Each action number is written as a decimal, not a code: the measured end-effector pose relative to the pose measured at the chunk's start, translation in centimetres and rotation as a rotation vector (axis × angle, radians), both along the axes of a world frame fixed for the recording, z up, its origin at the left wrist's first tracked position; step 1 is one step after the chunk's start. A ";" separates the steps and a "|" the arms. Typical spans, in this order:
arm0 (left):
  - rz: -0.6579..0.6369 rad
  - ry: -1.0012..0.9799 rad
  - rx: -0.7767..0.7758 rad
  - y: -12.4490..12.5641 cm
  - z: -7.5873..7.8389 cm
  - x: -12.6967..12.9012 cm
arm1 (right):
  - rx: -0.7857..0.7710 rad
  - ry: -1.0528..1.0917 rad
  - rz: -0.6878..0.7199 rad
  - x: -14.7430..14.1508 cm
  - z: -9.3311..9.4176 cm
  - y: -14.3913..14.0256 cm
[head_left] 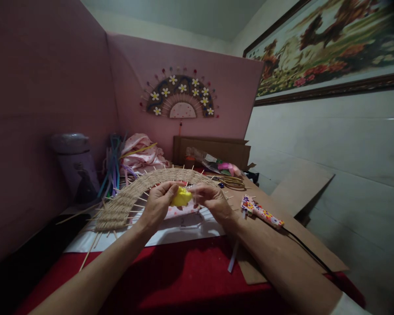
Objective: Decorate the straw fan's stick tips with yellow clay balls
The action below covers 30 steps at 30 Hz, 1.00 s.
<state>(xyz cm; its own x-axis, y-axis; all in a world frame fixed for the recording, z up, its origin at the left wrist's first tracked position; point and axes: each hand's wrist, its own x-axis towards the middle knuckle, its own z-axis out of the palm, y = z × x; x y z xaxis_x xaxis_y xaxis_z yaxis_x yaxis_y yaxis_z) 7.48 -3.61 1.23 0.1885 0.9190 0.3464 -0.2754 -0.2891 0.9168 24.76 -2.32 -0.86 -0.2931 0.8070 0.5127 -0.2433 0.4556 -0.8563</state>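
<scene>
1. Pinching one yellow lump (pixel 181 197), the left hand (pixel 157 205) and right hand (pixel 210 200) closed their fingertips on it above the tabletop's (pixel 184 271) middle.
2. Its long axis ran left-right.
3. One woven arch (pixel 131 199) lay beneath; one patterned glue gun (pixel 261 211) rested nearer the right edge.
4. No writing was legible.

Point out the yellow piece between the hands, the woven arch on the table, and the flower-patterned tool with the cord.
yellow piece (pixel 181 197), head view, its middle between both hands.
woven arch (pixel 124 203), head view, left limb of the weave.
flower-patterned tool (pixel 262 212), head view, mid-body.
</scene>
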 end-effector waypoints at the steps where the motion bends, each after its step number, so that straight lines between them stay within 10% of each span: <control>1: 0.000 -0.001 0.003 0.0 0.0 0.0 | -0.002 -0.007 -0.002 0.0 0.0 -0.1; 30: 0.150 0.141 0.181 0.4 0.2 -0.7 | 0.210 -0.285 -0.070 0.2 0.3 -0.9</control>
<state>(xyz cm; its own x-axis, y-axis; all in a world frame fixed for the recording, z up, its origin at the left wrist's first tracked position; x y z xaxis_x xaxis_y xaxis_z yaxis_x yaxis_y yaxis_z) 6.77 -3.19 1.44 0.1134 0.8655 0.4878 -0.0902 -0.4800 0.8726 25.00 -3.22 -0.54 -0.3959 0.7156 0.5754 0.0296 0.6363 -0.7709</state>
